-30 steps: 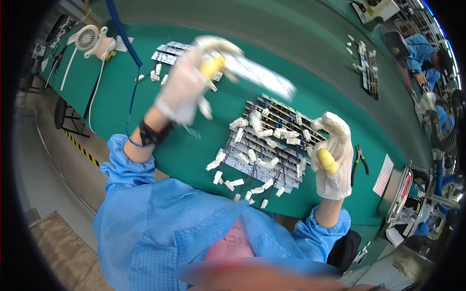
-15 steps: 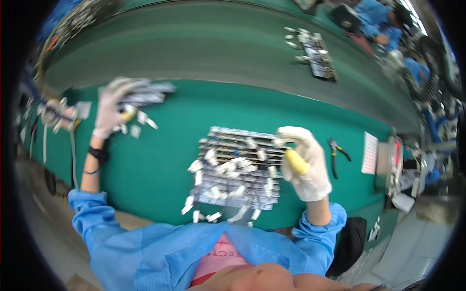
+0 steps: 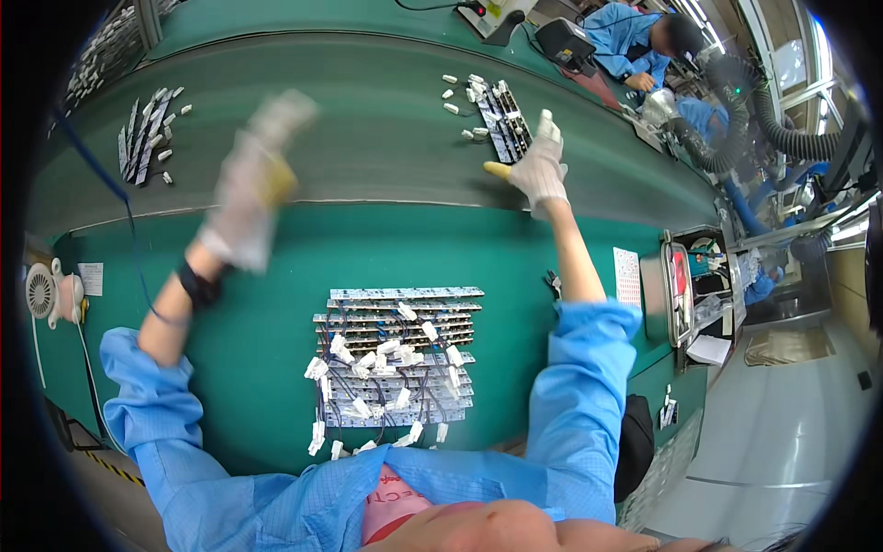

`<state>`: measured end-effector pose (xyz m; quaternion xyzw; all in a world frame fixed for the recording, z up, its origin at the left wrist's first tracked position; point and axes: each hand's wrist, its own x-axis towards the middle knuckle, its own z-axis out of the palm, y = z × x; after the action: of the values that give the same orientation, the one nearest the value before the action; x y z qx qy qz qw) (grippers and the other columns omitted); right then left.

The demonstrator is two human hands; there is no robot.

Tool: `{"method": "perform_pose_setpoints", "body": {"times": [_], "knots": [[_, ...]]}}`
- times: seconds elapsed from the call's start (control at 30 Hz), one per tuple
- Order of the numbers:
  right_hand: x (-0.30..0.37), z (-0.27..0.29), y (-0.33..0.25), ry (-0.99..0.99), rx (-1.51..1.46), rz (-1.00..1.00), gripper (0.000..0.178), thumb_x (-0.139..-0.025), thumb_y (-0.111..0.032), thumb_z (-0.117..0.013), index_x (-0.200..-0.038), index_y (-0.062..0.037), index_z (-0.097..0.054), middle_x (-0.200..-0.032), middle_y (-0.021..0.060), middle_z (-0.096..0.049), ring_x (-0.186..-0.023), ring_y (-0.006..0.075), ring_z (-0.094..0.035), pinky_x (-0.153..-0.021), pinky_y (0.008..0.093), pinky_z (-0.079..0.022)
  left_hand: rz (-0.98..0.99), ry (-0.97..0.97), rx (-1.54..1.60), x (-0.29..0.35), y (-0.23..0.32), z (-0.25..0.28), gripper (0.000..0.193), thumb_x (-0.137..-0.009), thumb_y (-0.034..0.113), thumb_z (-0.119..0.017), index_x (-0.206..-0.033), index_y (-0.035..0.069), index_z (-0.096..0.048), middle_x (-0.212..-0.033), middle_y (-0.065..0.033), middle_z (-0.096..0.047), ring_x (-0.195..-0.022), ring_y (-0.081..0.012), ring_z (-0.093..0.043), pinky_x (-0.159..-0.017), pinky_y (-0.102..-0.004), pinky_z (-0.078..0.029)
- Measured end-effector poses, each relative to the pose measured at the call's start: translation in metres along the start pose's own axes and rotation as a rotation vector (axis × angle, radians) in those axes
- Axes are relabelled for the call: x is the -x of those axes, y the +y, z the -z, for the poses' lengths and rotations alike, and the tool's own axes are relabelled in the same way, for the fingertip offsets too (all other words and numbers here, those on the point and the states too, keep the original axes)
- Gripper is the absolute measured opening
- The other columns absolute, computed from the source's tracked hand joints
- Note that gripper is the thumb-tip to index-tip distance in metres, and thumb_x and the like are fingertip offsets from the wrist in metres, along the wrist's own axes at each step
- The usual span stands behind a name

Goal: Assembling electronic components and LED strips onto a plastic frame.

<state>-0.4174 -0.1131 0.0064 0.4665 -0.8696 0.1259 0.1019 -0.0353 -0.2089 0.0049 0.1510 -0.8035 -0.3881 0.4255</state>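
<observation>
My right hand (image 3: 541, 166), in a white glove with a yellow-covered thumb, reaches over the grey belt. Its fingers stretch out with the thumb apart, beside a bundle of strip circuit boards (image 3: 501, 124) with white connectors. Whether it touches them I cannot tell. Smeared by motion, my gloved left hand (image 3: 258, 184) crosses the belt's near edge; its fingers are unclear and no board shows in it. Another bundle of strip boards (image 3: 143, 143) lies on the belt at the far left. Nearest me, rows of strip boards (image 3: 400, 391) with wires and white connectors rest on the green mat.
The grey belt (image 3: 368, 166) runs across beyond the green mat (image 3: 248, 340). Pliers (image 3: 553, 283) lie partly behind my right forearm. At right are a printed sheet (image 3: 627, 276) and a tray (image 3: 679, 290); at left, a small fan (image 3: 53, 293). A co-worker (image 3: 635, 46) sits across.
My left hand has let go of the strip boards it held; a bundle now lies on the belt at left. My right hand has moved from the rows of boards to the belt. The view has shifted.
</observation>
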Motion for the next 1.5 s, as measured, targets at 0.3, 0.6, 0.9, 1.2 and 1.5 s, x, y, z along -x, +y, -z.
{"method": "perform_pose_setpoints", "body": {"times": [0.3, 0.6, 0.9, 1.2, 1.5], "knots": [[-0.081, -0.05, 0.015, -0.408, -0.139, 0.275, 0.075, -0.07, -0.023, -0.071, -0.133, -0.007, -0.034, -0.128, 0.0258, -0.042, -0.11, 0.0448, -0.05, -0.092, 0.0457, -0.044, -0.288, -1.02, -0.362, 0.058, 0.118, -0.07, 0.087, -0.063, 0.08, -0.053, -0.132, 0.028, -0.048, -0.146, -0.0078, -0.032, -0.136, -0.0431, -0.02, -0.099, -0.0699, -0.022], [0.038, 0.052, -0.036, -0.527, -0.537, 0.381, 0.045, -0.086, -0.005, -0.047, -0.13, -0.0065, -0.044, -0.128, 0.0242, -0.047, -0.11, 0.0401, -0.053, -0.093, 0.0419, -0.043, -0.282, -1.001, -0.353, 0.071, 0.112, -0.072, 0.082, -0.064, 0.078, -0.056, -0.131, 0.031, -0.048, -0.145, -0.0087, -0.032, -0.136, -0.0423, -0.02, -0.102, -0.0674, -0.021], [0.145, 0.04, -0.052, -0.42, -0.346, 1.025, 0.053, -0.07, 0.002, -0.061, -0.12, -0.0097, -0.049, -0.137, 0.0137, -0.039, -0.121, 0.0317, -0.044, -0.093, 0.0409, -0.039, -0.422, -0.314, -0.353, 0.083, 0.099, -0.051, 0.055, -0.092, 0.053, -0.04, -0.106, 0.007, -0.066, -0.079, -0.0062, -0.066, -0.065, -0.022, -0.061, -0.052, -0.0329, -0.045], [0.123, 0.067, -0.049, -0.84, -0.523, 1.003, 0.069, -0.067, -0.019, -0.075, -0.129, -0.0136, -0.047, -0.142, 0.0178, -0.034, -0.129, 0.0361, -0.036, -0.106, 0.0427, -0.032, -0.16, -0.13, -0.285, 0.092, 0.111, -0.052, 0.045, -0.096, 0.041, -0.038, -0.108, 0.004, -0.061, -0.103, -0.0139, -0.064, -0.093, -0.0326, -0.059, -0.08, -0.0401, -0.045], [0.129, 0.037, -0.029, -0.482, -0.556, 0.571, 0.033, -0.082, -0.012, -0.065, -0.114, -0.0056, -0.057, -0.115, 0.0123, -0.059, -0.106, 0.0256, -0.057, -0.092, 0.0349, -0.045, 0.097, -0.051, -0.122, 0.113, 0.124, -0.054, 0.047, -0.1, 0.036, -0.033, -0.102, -0.001, -0.062, -0.096, -0.0158, -0.063, -0.089, -0.0307, -0.06, -0.082, -0.0373, -0.046]]}}
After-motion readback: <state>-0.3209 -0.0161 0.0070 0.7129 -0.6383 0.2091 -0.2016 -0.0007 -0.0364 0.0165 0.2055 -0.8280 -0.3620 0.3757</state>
